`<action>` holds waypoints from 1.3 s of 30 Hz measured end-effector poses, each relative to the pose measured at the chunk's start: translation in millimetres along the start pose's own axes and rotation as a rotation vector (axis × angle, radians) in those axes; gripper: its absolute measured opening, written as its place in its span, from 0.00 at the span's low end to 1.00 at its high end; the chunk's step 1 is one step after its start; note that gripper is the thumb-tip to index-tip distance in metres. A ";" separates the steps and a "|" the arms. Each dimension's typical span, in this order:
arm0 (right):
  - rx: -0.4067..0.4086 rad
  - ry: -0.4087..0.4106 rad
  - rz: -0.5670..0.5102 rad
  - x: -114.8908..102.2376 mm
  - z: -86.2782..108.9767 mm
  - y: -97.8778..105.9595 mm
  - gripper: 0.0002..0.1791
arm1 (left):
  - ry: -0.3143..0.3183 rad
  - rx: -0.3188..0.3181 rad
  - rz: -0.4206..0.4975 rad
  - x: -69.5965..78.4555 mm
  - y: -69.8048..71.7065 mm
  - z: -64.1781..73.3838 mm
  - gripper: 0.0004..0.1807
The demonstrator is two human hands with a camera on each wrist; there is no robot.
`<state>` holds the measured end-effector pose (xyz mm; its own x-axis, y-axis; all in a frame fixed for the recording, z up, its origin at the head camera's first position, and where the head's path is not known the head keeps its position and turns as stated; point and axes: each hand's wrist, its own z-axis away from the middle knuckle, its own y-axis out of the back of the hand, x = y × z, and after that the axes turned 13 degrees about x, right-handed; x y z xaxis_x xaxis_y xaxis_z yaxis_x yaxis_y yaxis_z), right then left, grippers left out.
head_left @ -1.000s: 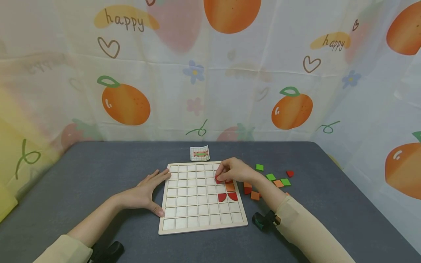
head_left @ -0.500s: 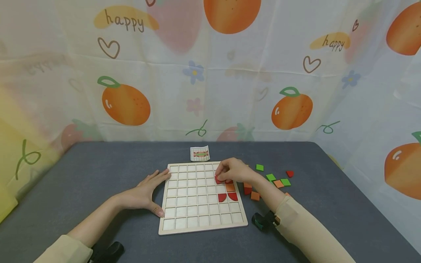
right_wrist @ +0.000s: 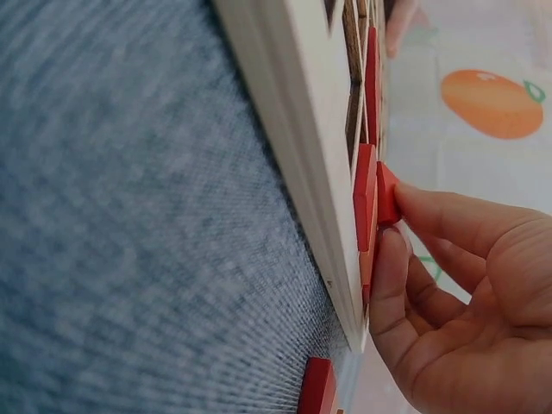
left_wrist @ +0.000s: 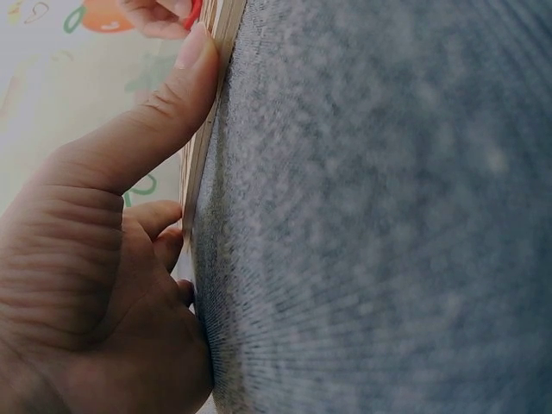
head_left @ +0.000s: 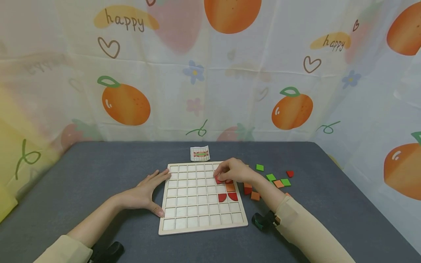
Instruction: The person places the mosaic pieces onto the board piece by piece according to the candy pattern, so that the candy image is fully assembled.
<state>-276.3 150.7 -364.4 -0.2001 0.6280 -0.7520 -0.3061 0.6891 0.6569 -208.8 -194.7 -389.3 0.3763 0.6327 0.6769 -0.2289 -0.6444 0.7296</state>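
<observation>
A pale wooden grid board (head_left: 187, 212) lies on the dark table. My left hand (head_left: 140, 193) spreads along its left edge, thumb and fingertips touching the frame. Over the upper right cells, my right hand (head_left: 237, 171) pinches a small red tile (right_wrist: 387, 194) between thumb and finger. Its exact shape is partly covered by the fingers. Just below that hand an orange square tile (head_left: 230, 187) sits in a cell. Two red tiles with curved edges, a left one (head_left: 222, 197) and a right one (head_left: 232, 197), fill cells lower down. Another red tile is partly hidden under the right hand.
Right of the board lie loose pieces: green tiles (head_left: 260, 167), orange tiles (head_left: 255, 196) and a red tile (head_left: 289, 174). A small printed pattern card (head_left: 200, 153) lies behind the board. A fruit-print curtain (head_left: 210, 91) hangs behind the table.
The right hand's fingertips and the pinched red tile have shifted very slightly over the same cells. The left hand and the board have stayed in place.
</observation>
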 end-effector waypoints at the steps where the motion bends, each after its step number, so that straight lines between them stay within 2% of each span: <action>1: 0.003 -0.004 -0.001 -0.2 0.1 -0.1 0.08 | 0.002 -0.001 0.000 0.0 0.0 0.1 0.68; 14: 0.016 0.021 0.039 -0.9 -0.6 -2.8 0.05 | 0.012 -0.005 -0.003 -0.8 0.1 0.3 0.68; 23: 0.035 0.040 0.030 -3.3 1.4 1.6 0.07 | 0.005 -0.006 -0.002 0.5 0.5 0.0 0.68; 28: 0.092 0.059 0.013 -3.4 2.4 12.1 0.10 | 0.006 -0.008 -0.003 0.7 0.2 -0.2 0.68; 39: 0.163 -0.001 -0.016 12.4 10.0 49.5 0.15 | 0.013 -0.011 0.001 2.0 0.7 0.7 0.68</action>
<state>-284.6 196.1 -340.7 -0.1953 0.6170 -0.7623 -0.1540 0.7484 0.6452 -207.6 -194.1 -387.5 0.3642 0.6378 0.6787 -0.2390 -0.6403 0.7300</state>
